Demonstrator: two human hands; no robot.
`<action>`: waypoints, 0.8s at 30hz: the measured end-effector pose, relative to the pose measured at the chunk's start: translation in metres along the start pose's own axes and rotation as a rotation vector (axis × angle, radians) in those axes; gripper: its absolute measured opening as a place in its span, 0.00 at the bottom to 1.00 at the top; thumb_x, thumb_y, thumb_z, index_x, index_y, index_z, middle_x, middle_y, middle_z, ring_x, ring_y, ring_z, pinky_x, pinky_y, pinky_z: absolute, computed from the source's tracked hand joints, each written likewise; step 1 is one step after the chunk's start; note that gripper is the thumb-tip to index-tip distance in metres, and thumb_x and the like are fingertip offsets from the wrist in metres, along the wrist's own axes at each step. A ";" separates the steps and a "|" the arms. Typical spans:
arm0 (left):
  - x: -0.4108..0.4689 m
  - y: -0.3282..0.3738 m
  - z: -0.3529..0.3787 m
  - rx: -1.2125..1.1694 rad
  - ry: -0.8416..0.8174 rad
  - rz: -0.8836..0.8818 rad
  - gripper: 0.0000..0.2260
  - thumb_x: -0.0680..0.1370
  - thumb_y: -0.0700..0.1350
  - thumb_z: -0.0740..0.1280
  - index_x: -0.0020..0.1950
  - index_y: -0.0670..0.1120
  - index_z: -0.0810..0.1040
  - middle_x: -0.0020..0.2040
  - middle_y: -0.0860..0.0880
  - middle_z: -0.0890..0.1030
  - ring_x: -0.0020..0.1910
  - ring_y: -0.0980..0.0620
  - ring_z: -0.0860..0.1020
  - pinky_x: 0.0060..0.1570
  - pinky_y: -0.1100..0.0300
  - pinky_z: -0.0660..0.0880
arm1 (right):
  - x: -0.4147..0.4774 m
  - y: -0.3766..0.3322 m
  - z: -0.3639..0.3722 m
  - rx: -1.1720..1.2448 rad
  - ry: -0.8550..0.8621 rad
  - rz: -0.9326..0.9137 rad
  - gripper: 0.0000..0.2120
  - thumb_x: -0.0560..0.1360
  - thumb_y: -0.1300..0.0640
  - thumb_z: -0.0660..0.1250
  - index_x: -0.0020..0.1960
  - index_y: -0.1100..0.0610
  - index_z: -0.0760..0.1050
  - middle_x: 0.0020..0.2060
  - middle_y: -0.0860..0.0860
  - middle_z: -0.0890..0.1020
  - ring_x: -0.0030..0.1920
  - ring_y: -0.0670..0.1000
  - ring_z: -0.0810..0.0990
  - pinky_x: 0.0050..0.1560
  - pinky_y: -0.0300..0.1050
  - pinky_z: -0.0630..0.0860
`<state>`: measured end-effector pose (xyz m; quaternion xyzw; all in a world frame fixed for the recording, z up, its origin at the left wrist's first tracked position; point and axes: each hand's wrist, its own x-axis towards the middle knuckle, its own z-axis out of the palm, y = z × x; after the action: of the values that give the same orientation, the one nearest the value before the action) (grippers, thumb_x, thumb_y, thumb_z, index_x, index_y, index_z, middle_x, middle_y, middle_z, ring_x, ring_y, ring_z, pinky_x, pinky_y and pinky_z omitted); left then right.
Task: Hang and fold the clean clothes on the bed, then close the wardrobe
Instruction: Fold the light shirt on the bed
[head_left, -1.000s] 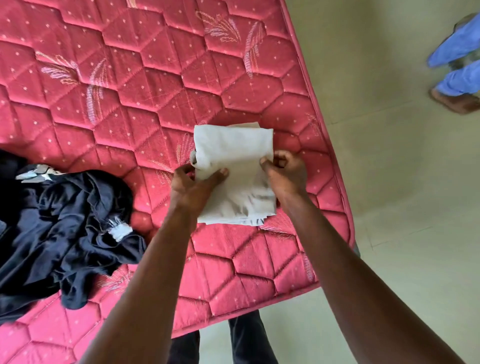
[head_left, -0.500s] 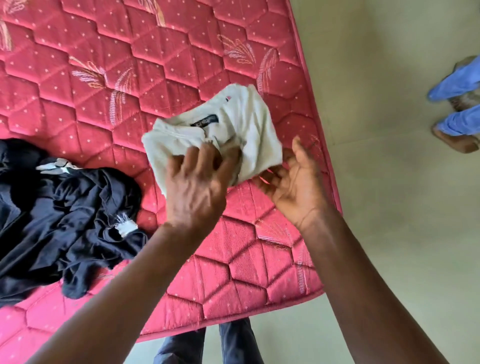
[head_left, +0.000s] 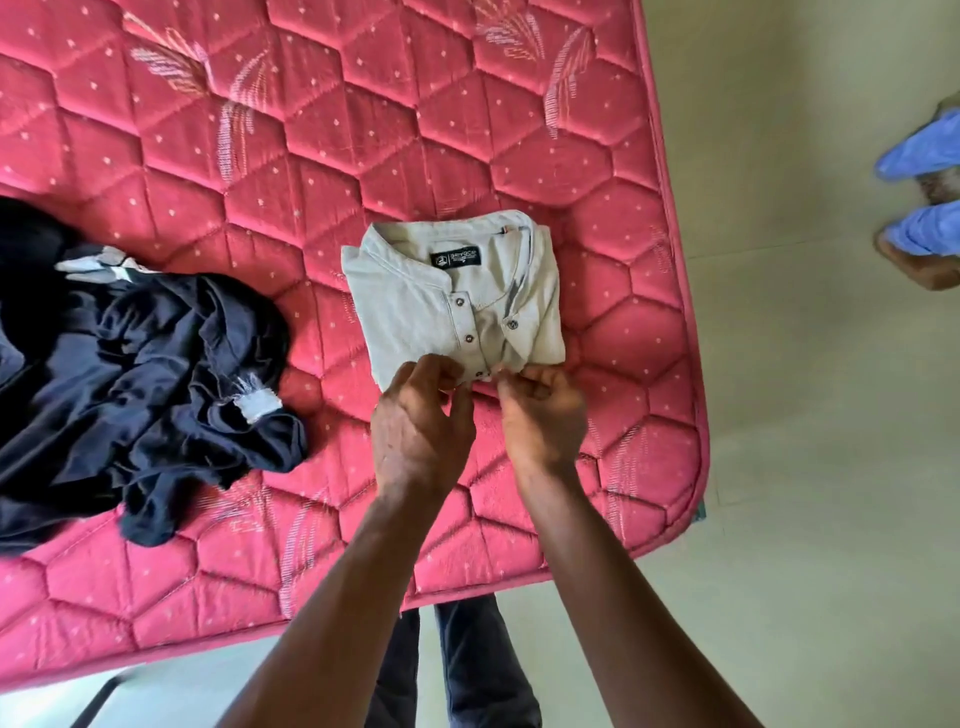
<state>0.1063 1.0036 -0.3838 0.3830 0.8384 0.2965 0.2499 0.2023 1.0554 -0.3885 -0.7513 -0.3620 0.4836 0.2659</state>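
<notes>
Two garments lie on the bed (head_left: 363, 130). At the far left is a dark navy heap (head_left: 145, 384), crumpled and not yet touched, with a white patch (head_left: 257, 405) showing at its near side. A strip of bare red quilting separates it from the pale grey shirt (head_left: 415, 301), which lies near the middle as a compact rectangle, collar away from me and buttoned placket facing up.

My left hand (head_left: 421, 431) is at the shirt's near edge, fingers curled, thumb and fingertips pinching the hem. My right hand (head_left: 540, 415) sits just beside it, curled the same way, nipping that edge where the placket ends. The two hands almost touch.

I judge this to be the tail of the folding step for this shirt: squaring the last edge. The next move calls for releasing the hem without dragging the layers loose, or sliding both hands flat beneath the packet to lift it whole. After that the dark heap needs shaking out. The wardrobe is not in view.

The shirt's right side lies near the mattress's piped right edge, so any push should go left or away from me, where broad bare quilting gives room. Past that edge is pale floor (head_left: 805, 467), and at the far right another person's blue-covered feet (head_left: 919, 228), well apart from my reach.
</notes>
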 end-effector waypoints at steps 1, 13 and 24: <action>0.001 0.001 0.001 0.001 -0.010 -0.016 0.04 0.76 0.46 0.70 0.50 0.50 0.82 0.44 0.53 0.83 0.42 0.50 0.82 0.44 0.52 0.78 | -0.002 0.004 0.004 0.018 -0.003 0.049 0.06 0.71 0.58 0.79 0.42 0.54 0.82 0.33 0.45 0.85 0.34 0.39 0.83 0.42 0.44 0.82; 0.011 0.011 0.006 0.269 -0.144 0.004 0.09 0.81 0.52 0.67 0.55 0.50 0.83 0.50 0.47 0.81 0.48 0.42 0.81 0.45 0.52 0.74 | 0.004 0.026 0.008 0.208 -0.134 0.056 0.04 0.70 0.57 0.78 0.43 0.51 0.84 0.41 0.55 0.88 0.45 0.59 0.87 0.54 0.57 0.82; 0.032 -0.014 -0.005 0.266 -0.181 0.423 0.15 0.80 0.46 0.71 0.67 0.56 0.78 0.49 0.48 0.75 0.43 0.43 0.80 0.35 0.53 0.77 | -0.001 0.022 0.012 0.231 -0.115 0.136 0.11 0.74 0.72 0.72 0.44 0.57 0.84 0.40 0.53 0.87 0.41 0.50 0.85 0.48 0.48 0.81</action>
<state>0.0779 1.0198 -0.3960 0.6044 0.7454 0.1936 0.2038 0.1976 1.0419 -0.4089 -0.7094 -0.2671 0.5812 0.2960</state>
